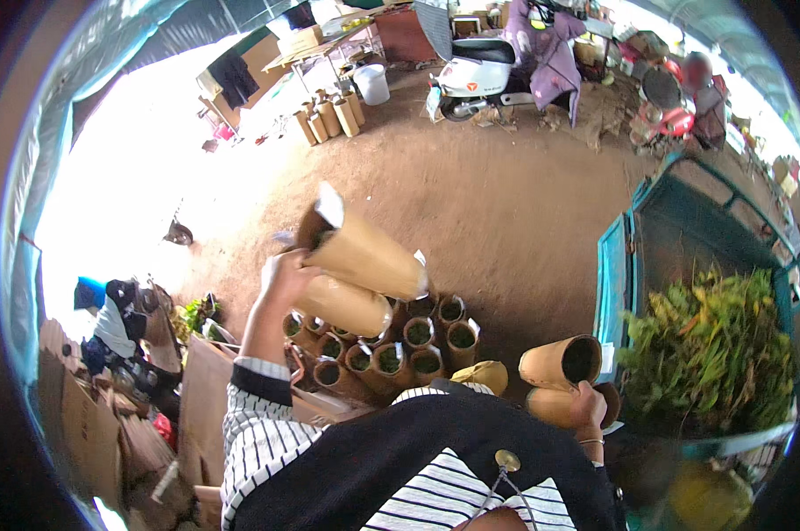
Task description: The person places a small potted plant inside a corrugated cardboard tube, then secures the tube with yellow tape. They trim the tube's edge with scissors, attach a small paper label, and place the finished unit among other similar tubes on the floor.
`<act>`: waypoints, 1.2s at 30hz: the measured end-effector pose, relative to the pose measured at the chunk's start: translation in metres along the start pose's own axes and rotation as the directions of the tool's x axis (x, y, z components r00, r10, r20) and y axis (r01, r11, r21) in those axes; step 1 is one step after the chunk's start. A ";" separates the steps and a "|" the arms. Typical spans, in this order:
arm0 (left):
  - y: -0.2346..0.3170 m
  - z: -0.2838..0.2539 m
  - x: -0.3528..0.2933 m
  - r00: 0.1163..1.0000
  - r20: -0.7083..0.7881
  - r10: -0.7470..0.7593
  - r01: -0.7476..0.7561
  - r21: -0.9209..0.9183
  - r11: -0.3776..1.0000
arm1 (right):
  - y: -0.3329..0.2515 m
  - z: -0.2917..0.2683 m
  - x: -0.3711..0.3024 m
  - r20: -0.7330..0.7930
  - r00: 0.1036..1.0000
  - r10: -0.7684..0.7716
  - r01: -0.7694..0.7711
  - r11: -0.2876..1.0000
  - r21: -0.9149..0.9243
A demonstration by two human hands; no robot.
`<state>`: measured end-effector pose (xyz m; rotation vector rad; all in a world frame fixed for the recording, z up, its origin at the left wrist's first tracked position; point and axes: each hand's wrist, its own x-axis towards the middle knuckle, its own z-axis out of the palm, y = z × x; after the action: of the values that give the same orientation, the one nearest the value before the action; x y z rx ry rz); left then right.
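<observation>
My left hand (287,273) is closed on the rims of two brown cardboard tubes, an upper tube (369,255) and a lower tube (351,305). Both are tilted, mouths toward my wrist, and white slips stick out at the ends. At my right side, my right hand (587,407) grips another pair, an upper tube (544,363) and a lower tube (548,407), by their rims; dark stuff shows inside the upper mouth. Between my hands, several upright tubes (386,361) with dark green contents and white slips stand close together on the ground.
A teal cart (610,274) with a heap of leafy green plants (709,345) stands at the right. Cardboard and clutter (81,425) lie at the left. Farther off are more tubes (329,118), a white bucket (371,84) and a white scooter (475,78).
</observation>
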<state>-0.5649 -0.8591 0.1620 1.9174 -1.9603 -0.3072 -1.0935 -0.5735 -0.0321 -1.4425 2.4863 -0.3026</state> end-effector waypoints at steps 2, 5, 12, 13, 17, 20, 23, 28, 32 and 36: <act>0.052 0.043 0.020 0.995 0.065 0.072 -0.076 0.073 0.994 | 0.010 -0.023 0.036 -0.010 1.000 -0.005 0.004 0.999 -0.033; 0.112 0.070 0.049 0.976 0.190 0.108 -0.139 0.156 0.978 | 0.010 -0.026 0.101 -0.088 0.991 -0.101 0.100 0.995 -0.009; 0.163 0.225 0.135 0.924 0.164 0.344 -0.353 0.025 0.935 | 0.066 0.004 0.289 0.006 0.992 -0.128 0.128 0.992 0.004; 0.175 0.238 0.139 0.932 0.168 0.320 -0.325 0.003 0.946 | 0.055 -0.014 0.306 0.065 0.987 -0.147 0.148 0.989 -0.004; 0.197 0.277 0.192 0.954 0.258 0.156 -0.185 0.091 0.979 | 0.006 -0.075 0.371 0.237 0.953 -0.188 0.197 0.980 -0.015; 0.186 0.292 0.238 0.951 0.304 0.060 -0.111 0.151 0.982 | -0.035 -0.080 0.445 0.280 0.926 -0.255 0.270 0.963 -0.017; 0.193 0.299 0.281 0.955 0.294 -0.026 -0.015 0.133 0.991 | -0.050 -0.073 0.517 0.305 0.906 -0.293 0.313 0.949 -0.018; 0.207 0.268 0.323 0.950 0.192 -0.245 0.182 0.297 0.937 | -0.095 -0.072 0.640 0.342 0.825 -0.450 0.481 0.876 -0.007; 0.185 0.264 0.325 0.918 0.010 -0.395 0.375 0.299 0.878 | -0.162 -0.058 0.726 0.378 0.738 -0.560 0.596 0.803 0.025; 0.176 0.246 0.340 0.836 -0.049 -0.547 0.528 0.344 0.776 | -0.236 -0.057 0.800 0.391 0.681 -0.620 0.670 0.742 0.010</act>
<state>-0.8259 -1.2155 0.0515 2.7219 -1.5191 -0.1673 -1.3003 -1.3824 0.0043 -2.1787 1.6425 0.0308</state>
